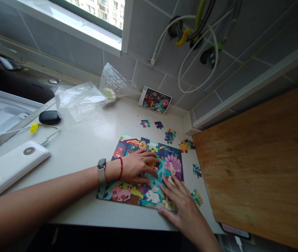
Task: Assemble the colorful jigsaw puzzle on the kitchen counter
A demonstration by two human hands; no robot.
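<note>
A colourful jigsaw puzzle (153, 193) lies on the white counter, many of its pieces joined, with a peacock and a white rabbit showing. My left hand (138, 166), with a watch and a red string at the wrist, rests across the puzzle's middle, fingers spread. Over the lower right part lies my right hand (177, 196), its fingers stretched out and its thumb by the front edge. The hands cover part of the picture. Loose puzzle pieces (170, 135) are scattered beyond and to the right of it, one puzzle piece (196, 198) close beside my right hand.
A picture card (155, 100) leans against the tiled wall. Clear plastic bags (82, 99), a black case (49, 117) and a white power bank (14, 168) with a cable lie on the left, near the sink. A wooden board (259, 157) borders the counter's right side.
</note>
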